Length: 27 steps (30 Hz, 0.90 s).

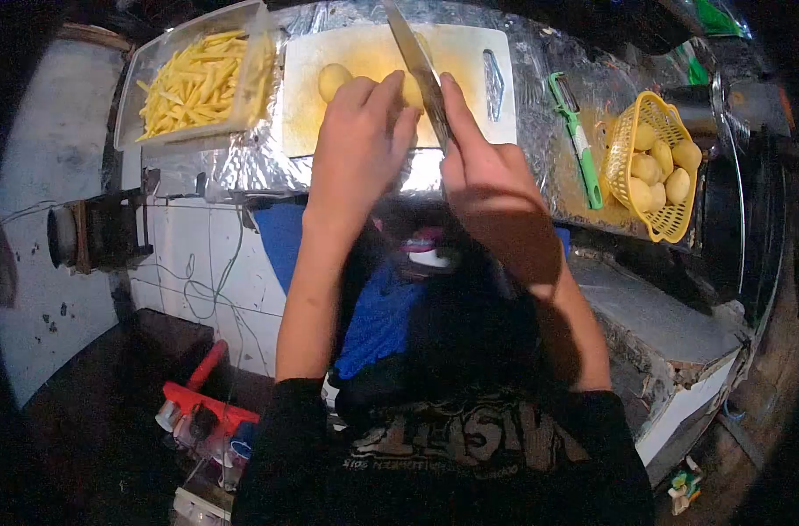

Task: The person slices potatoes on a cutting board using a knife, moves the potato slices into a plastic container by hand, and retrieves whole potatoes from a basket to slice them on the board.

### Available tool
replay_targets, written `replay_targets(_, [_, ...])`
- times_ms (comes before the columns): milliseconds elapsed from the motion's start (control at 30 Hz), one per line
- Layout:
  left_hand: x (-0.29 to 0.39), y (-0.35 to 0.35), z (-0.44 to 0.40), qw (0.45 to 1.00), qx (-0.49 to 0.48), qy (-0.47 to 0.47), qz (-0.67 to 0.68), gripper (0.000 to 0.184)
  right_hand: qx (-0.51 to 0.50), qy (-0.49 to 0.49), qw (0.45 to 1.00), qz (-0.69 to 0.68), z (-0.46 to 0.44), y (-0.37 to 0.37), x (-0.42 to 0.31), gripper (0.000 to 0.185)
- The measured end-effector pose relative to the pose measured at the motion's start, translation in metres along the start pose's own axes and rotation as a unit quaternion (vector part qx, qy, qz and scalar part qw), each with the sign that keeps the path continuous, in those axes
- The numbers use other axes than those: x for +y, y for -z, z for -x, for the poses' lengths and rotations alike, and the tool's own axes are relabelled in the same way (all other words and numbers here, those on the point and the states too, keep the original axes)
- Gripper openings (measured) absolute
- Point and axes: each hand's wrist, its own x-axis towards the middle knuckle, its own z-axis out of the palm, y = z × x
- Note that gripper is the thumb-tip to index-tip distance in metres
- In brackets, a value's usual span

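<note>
Potato [411, 90], one, pale yellow, whole or part-cut: cannot tell. Location: on the cutting board [297, 114], just left of the knife [419, 70], partly covered by the left hand [362, 131]. Long axis: seems to run away from the person, though too much is hidden to be sure.

Left hand: fingers bent and closed on the potato, thumb on the near side.

Right hand [487, 167]: fingers wrapped round the knife, index finger stretched along it. Blade long and narrow, pointing away and leftward, tip past the board's far edge. Depth of cut: not visible.

Also on the board: a second potato [334, 81], rounded, beyond the left hand; a third yellow piece [422, 40], partly behind the blade.

Left of the board: clear container [129, 105], holding a large heap of cut strips [193, 83].

Right of the board, on the tabletop [540, 53]: green-handled peeler [584, 153], head away from the person; beyond it, yellow basket [619, 162] with several whole, peeled-looking potatoes [645, 167].

Progress, as judged: a good share is in strips; the board pieces and basket lot remain uncut or unfinished.
</note>
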Motion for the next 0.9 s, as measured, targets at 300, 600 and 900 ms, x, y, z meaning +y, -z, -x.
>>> replay_targets(300, [-0.001, -0.002, 0.002, 1.000, 0.006, 0.001, -0.007, 0.033, -0.010, -0.039, 0.995, -0.086, 0.004, 0.006, -0.005, 0.060])
replay_targets(600, [-0.007, 0.002, 0.003, 1.000, 0.012, -0.010, -0.004, 0.027, -0.003, -0.037, 0.993, -0.109, 0.007, 0.001, -0.006, 0.060])
replay_targets(900, [-0.006, -0.006, 0.003, 0.998, 0.054, -0.034, 0.009, 0.015, -0.046, 0.005, 0.999, -0.005, 0.003, -0.011, 0.002, 0.064])
